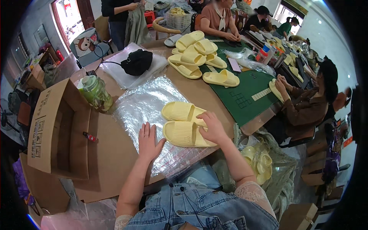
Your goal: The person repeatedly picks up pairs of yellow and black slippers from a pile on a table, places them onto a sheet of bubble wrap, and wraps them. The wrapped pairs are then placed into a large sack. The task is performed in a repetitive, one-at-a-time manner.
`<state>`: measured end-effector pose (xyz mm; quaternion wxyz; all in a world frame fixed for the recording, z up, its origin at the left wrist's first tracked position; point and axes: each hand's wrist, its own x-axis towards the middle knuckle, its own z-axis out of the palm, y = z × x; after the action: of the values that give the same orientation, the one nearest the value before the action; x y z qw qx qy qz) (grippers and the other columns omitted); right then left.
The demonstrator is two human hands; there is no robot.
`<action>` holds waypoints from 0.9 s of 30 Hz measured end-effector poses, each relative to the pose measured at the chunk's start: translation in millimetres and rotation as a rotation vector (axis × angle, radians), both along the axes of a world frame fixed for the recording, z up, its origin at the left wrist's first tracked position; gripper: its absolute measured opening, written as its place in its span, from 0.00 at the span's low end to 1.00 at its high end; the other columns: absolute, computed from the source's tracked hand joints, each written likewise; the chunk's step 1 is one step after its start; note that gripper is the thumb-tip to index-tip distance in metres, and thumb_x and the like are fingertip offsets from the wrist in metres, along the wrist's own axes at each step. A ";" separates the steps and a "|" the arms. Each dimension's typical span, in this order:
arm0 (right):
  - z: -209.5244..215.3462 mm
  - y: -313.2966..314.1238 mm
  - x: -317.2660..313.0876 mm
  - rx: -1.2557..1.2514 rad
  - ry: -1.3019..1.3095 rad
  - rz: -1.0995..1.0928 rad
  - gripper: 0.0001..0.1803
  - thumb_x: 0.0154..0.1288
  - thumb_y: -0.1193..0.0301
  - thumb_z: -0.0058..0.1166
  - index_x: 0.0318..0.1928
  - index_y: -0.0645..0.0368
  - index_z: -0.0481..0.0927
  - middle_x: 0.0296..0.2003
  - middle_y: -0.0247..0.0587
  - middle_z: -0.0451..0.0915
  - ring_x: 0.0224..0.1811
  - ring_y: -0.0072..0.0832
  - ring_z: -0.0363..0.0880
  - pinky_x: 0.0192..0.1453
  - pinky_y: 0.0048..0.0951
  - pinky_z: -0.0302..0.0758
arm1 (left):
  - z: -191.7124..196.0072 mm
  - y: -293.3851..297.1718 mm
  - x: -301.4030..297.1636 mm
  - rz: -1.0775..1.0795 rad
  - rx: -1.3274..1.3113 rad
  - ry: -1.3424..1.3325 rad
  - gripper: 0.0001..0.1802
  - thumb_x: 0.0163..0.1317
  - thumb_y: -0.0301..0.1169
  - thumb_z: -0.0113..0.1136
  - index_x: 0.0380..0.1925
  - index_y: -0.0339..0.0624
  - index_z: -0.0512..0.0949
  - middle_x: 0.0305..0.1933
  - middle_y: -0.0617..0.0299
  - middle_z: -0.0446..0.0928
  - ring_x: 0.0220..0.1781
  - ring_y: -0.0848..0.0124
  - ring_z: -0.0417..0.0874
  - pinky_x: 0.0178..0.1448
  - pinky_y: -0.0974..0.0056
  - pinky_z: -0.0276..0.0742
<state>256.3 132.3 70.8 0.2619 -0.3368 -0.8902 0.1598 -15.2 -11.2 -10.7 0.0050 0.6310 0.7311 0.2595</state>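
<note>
A pair of pale yellow slide slippers lies side by side in front of me, toes to the left: the far slipper point(178, 110) and the near slipper point(179, 133). My right hand point(213, 129) grips both at their adjoining inner edges, fingers over the far one and thumb by the near one. Under them is a stack of clear plastic bags point(132, 100). On that stack my left hand point(148, 142) rests flat, fingers stretched, holding nothing, just left of the near slipper.
An open cardboard box point(74, 147) stands at left, near a green bottle point(95, 92) and a small red bottle point(90, 136). A black cap point(137, 62) lies farther back. More yellow slippers point(191, 57) are piled by a green mat point(241, 97); a co-worker point(312, 101) sits at right.
</note>
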 end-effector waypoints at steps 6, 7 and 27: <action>-16.4 16.0 -8.9 -0.109 -0.189 0.059 0.33 0.52 0.67 0.64 0.61 0.56 0.74 0.51 0.51 0.72 0.59 0.47 0.70 0.61 0.45 0.72 | -2.2 2.2 0.3 -0.023 0.021 0.018 0.41 0.60 0.50 0.62 0.67 0.35 0.67 0.75 0.34 0.58 0.77 0.39 0.54 0.79 0.42 0.49; -14.2 16.6 -19.9 -0.161 -0.200 0.055 0.32 0.53 0.68 0.64 0.61 0.56 0.75 0.51 0.51 0.72 0.59 0.48 0.70 0.61 0.45 0.73 | -2.4 1.4 -0.6 -0.021 0.015 0.019 0.41 0.60 0.50 0.62 0.67 0.35 0.67 0.75 0.34 0.58 0.77 0.39 0.54 0.79 0.42 0.49; -45.0 -19.6 62.2 -0.718 0.828 -0.079 0.19 0.68 0.77 0.54 0.58 0.68 0.77 0.53 0.40 0.80 0.56 0.30 0.79 0.59 0.31 0.76 | 21.5 -1.8 -2.8 -0.298 -0.008 -0.084 0.35 0.58 0.46 0.68 0.63 0.43 0.74 0.75 0.41 0.59 0.78 0.43 0.57 0.78 0.46 0.56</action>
<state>318.5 112.7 25.8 0.4646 -0.3471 -0.5890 0.5628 -18.1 -13.0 10.8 0.0767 0.7212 0.6293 0.2794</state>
